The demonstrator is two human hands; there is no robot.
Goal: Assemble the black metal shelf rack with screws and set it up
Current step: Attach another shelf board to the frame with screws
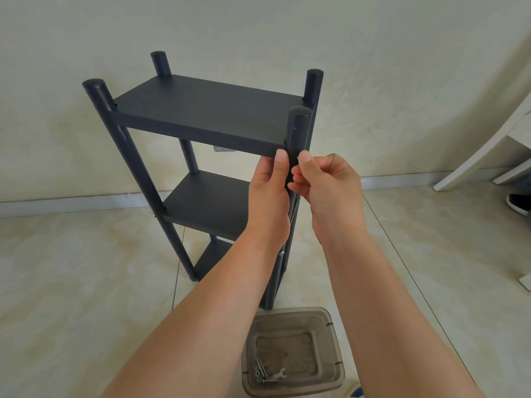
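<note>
Tiled floor (86, 282) carries the black shelf rack (207, 110) and a translucent bin (293, 320).

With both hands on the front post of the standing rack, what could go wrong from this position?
1. The rack is tall and narrow; pushing on the front right post, which the left hand and right hand both touch, could tip it.
2. The open container sits at the rack's foot; a step forward might kick it and scatter the screws and the small wrench.
3. Fingers near the shelf joint could get pinched.
</note>
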